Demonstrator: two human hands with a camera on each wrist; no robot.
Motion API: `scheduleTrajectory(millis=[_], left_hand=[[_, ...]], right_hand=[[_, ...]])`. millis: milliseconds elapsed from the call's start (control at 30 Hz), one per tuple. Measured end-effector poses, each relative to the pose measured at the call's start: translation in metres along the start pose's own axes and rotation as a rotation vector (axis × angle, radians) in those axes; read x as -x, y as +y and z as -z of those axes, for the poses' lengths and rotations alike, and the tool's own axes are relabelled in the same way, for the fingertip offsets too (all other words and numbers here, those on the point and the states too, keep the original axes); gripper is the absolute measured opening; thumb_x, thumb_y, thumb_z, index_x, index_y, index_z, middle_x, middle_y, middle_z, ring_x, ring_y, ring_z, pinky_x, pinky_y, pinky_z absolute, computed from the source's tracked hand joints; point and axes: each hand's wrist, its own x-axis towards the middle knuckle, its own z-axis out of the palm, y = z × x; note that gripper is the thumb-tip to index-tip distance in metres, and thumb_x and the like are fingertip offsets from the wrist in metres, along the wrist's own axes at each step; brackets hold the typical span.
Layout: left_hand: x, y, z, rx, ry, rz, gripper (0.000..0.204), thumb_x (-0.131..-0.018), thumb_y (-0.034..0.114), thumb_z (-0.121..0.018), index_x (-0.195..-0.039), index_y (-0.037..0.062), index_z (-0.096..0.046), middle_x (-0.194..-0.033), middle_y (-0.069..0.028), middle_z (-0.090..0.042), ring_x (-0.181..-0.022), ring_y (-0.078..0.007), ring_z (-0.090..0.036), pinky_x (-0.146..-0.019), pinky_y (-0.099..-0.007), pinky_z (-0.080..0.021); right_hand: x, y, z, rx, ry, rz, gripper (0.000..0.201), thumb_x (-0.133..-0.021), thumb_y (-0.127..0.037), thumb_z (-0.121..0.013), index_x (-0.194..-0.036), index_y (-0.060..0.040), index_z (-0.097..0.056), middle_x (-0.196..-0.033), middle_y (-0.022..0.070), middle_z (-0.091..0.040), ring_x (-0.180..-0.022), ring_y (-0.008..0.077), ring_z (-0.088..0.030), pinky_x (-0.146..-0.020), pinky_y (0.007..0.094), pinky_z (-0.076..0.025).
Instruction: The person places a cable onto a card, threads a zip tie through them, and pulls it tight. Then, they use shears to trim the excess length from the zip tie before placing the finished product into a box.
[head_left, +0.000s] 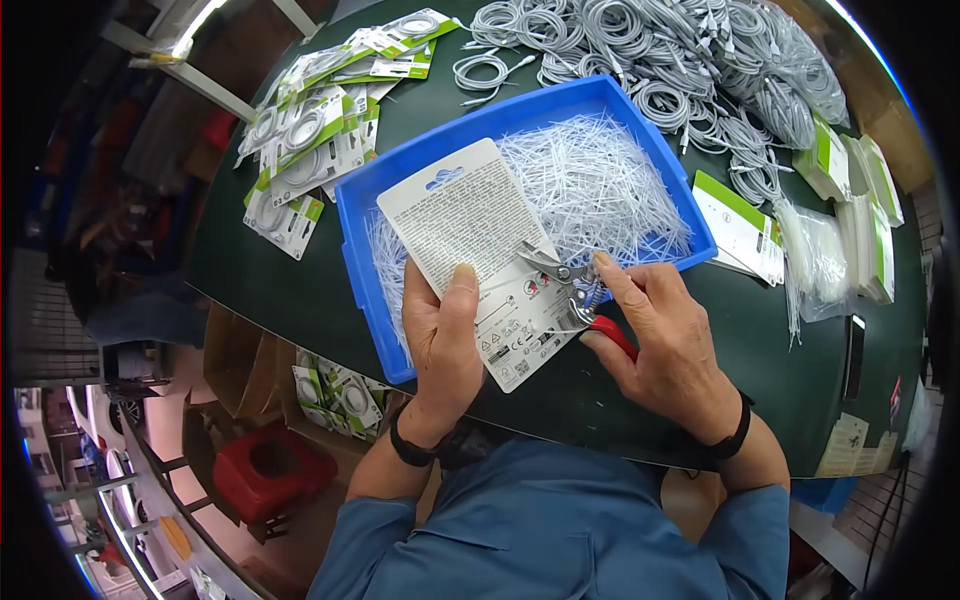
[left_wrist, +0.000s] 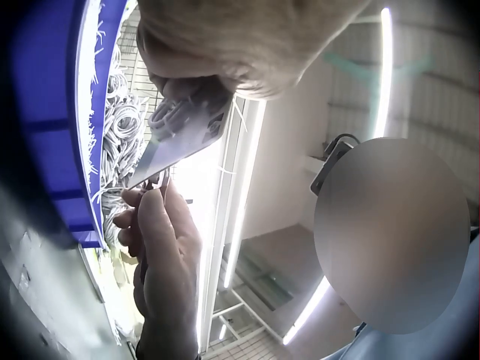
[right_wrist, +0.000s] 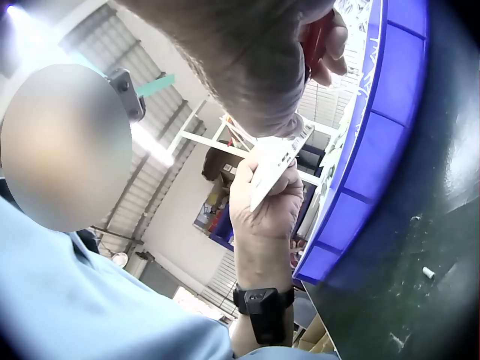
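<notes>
In the head view my left hand (head_left: 445,335) grips the lower left side of a printed packaging card (head_left: 455,215), thumb on its back face. The card stands tilted over a blue tray (head_left: 352,230) filled with thin white plastic strips (head_left: 600,180). My right hand (head_left: 665,345) holds red-handled cutters (head_left: 615,338), its index finger stretched along them. Their metal blades overlap the card's right edge, and a thin white strip sticks out beside them. From the left wrist view, a coiled cable (left_wrist: 171,114) shows on the card's other face.
Carded cables (head_left: 305,140) lie piled at the table's left. Behind the tray is a large heap of loose grey cables (head_left: 650,50). Flat cards (head_left: 738,230), a bag of white ties (head_left: 815,250) and a phone (head_left: 854,355) lie to the right. A box of carded cables (head_left: 340,395) stands below the table edge.
</notes>
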Motion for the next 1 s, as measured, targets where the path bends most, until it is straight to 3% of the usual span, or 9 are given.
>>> scheduleTrajectory(millis=[333,433,633,733,833,933,1000], left_hand=[[0.0,-0.017,-0.011,0.086,0.008,-0.015,0.041,-0.112,0.013,-0.05,-0.15,-0.0025,-0.045,-0.137,-0.0146,-0.063,-0.119,-0.0147,-0.063,-0.106,-0.0341,-0.052],[0.0,-0.025,-0.01,0.027,0.037,-0.027,0.049,-0.112,0.018,-0.051,-0.156,-0.0002,-0.041,-0.137,-0.0181,-0.064,-0.116,-0.0223,-0.071,-0.098,-0.0369,-0.061],[-0.001,-0.033,-0.01,0.012,0.036,0.003,0.045,-0.112,0.018,-0.049,-0.152,-0.0006,-0.044,-0.134,-0.0178,-0.066,-0.113,-0.0212,-0.072,-0.096,-0.0349,-0.061],[-0.003,-0.034,-0.009,0.023,0.03,0.071,0.037,-0.115,0.015,-0.046,-0.148,-0.0014,-0.046,-0.132,-0.0134,-0.066,-0.114,-0.0133,-0.066,-0.102,-0.0318,-0.054],[-0.005,-0.032,-0.011,0.037,0.023,0.088,0.039,-0.117,0.022,-0.045,-0.149,-0.0007,-0.046,-0.132,-0.0134,-0.066,-0.115,-0.0141,-0.066,-0.102,-0.0314,-0.054],[-0.008,-0.035,-0.01,-0.041,0.032,0.046,0.046,-0.118,0.036,-0.041,-0.147,0.001,-0.046,-0.13,-0.0174,-0.068,-0.11,-0.0214,-0.074,-0.092,-0.0351,-0.062],[-0.006,-0.03,-0.01,-0.073,0.019,0.076,0.049,-0.119,0.039,-0.038,-0.147,0.001,-0.046,-0.13,-0.0176,-0.067,-0.11,-0.0225,-0.074,-0.092,-0.0359,-0.062]], right_hand=[[0.001,-0.007,0.003,0.023,-0.038,-0.081,0.077,-0.084,-0.019,-0.089,-0.152,-0.0021,-0.058,-0.106,0.0162,-0.061,-0.094,0.0323,-0.063,-0.078,0.0422,-0.055],[0.006,-0.007,-0.001,-0.009,-0.058,-0.119,0.076,-0.085,-0.018,-0.088,-0.152,-0.0014,-0.057,-0.103,0.0156,-0.061,-0.089,0.0313,-0.064,-0.074,0.0417,-0.056],[0.012,-0.004,-0.009,-0.063,-0.072,-0.144,0.074,-0.087,-0.018,-0.086,-0.152,-0.0002,-0.056,-0.099,0.0156,-0.062,-0.085,0.0324,-0.066,-0.07,0.0427,-0.055],[0.018,0.002,-0.018,-0.103,-0.084,-0.173,0.073,-0.088,-0.017,-0.086,-0.151,0.0004,-0.056,-0.098,0.0163,-0.062,-0.084,0.0338,-0.066,-0.071,0.0431,-0.055],[0.017,0.005,-0.016,-0.138,-0.088,-0.183,0.072,-0.088,-0.016,-0.086,-0.151,-0.0015,-0.056,-0.098,0.017,-0.062,-0.083,0.0353,-0.066,-0.073,0.0441,-0.055],[0.011,0.001,-0.006,-0.265,-0.123,-0.155,0.072,-0.087,-0.015,-0.086,-0.151,-0.0044,-0.057,-0.099,0.017,-0.063,-0.083,0.0362,-0.066,-0.075,0.0452,-0.055],[0.008,-0.001,-0.001,-0.306,-0.144,-0.143,0.072,-0.086,-0.015,-0.086,-0.151,-0.0057,-0.057,-0.101,0.0169,-0.063,-0.084,0.0364,-0.066,-0.075,0.0453,-0.055]])
